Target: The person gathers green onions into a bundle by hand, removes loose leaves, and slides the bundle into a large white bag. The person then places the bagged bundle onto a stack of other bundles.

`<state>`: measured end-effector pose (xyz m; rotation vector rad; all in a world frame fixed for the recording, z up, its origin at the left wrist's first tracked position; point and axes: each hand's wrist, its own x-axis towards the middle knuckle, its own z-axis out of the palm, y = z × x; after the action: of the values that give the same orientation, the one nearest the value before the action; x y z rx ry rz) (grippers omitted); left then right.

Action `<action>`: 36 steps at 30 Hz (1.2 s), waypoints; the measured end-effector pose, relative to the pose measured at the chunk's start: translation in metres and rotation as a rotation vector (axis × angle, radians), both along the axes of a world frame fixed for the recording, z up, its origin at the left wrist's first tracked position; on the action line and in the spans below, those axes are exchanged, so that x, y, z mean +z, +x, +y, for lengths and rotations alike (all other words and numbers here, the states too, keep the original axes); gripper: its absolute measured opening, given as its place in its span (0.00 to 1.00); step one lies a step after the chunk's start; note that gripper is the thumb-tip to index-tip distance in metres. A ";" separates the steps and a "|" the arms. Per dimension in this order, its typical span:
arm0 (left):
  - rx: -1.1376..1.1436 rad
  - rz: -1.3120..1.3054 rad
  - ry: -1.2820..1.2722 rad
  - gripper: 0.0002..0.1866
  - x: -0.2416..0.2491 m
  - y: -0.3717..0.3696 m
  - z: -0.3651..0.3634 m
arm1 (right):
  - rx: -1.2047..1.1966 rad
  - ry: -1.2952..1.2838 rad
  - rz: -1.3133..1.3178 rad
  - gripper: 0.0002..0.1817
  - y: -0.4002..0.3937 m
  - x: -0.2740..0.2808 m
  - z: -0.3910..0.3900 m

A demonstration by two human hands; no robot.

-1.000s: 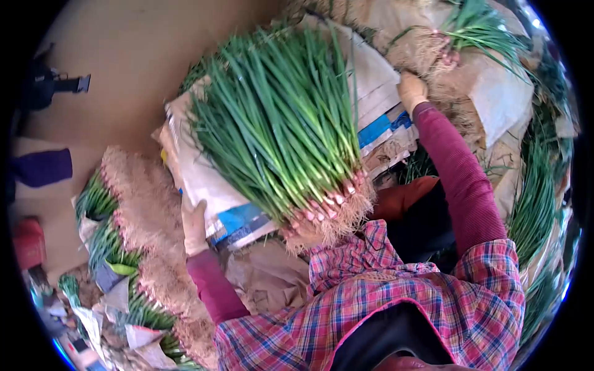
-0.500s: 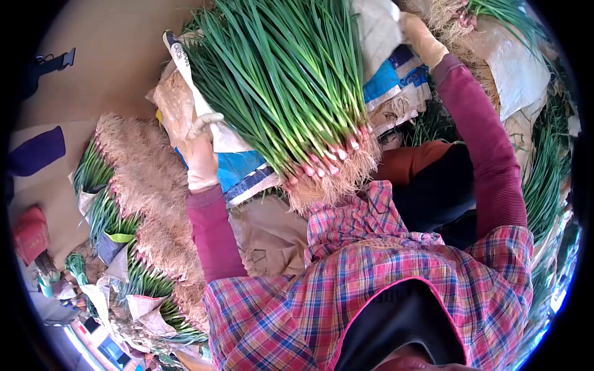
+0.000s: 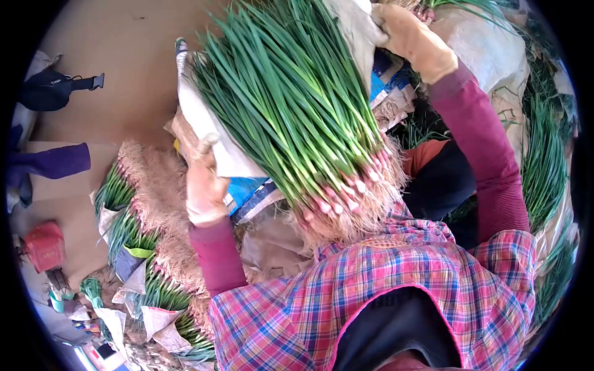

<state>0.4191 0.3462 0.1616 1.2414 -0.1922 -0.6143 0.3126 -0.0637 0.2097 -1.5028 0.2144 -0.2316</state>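
A large bundle of green onions (image 3: 303, 117) lies across a white sack sheet (image 3: 216, 133), its pink bulbs and pale roots toward my plaid-clad chest. My left hand (image 3: 206, 182), in a pale glove, is closed on the sheet's edge at the left of the bundle. At the upper right, my right hand (image 3: 411, 40), gloved too, grips the sheet's other side beside the leaves. Beneath the lifted sheet, blue and white sacking (image 3: 247, 193) shows.
Rows of wrapped onion bundles (image 3: 161, 216) with roots outward stand at the left. More green leaves (image 3: 544, 161) lie along the right. A purple sleeve (image 3: 52, 161) of another person, a black strap bag (image 3: 52, 89) and a red object (image 3: 44, 246) are at the far left.
Both hands have drawn the sheet's sides up around the bundle. The bundle appears lower and slightly further right, and the surroundings at the left have shifted in view.
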 end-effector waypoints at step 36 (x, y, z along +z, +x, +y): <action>-0.084 -0.323 0.153 0.28 0.075 -0.021 -0.137 | -0.097 -0.681 0.016 0.16 -0.254 -0.139 0.072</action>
<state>0.3984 0.2094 0.2362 1.4834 -0.4757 -0.5046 0.0589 0.0084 0.0702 -2.1720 0.2339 -0.3966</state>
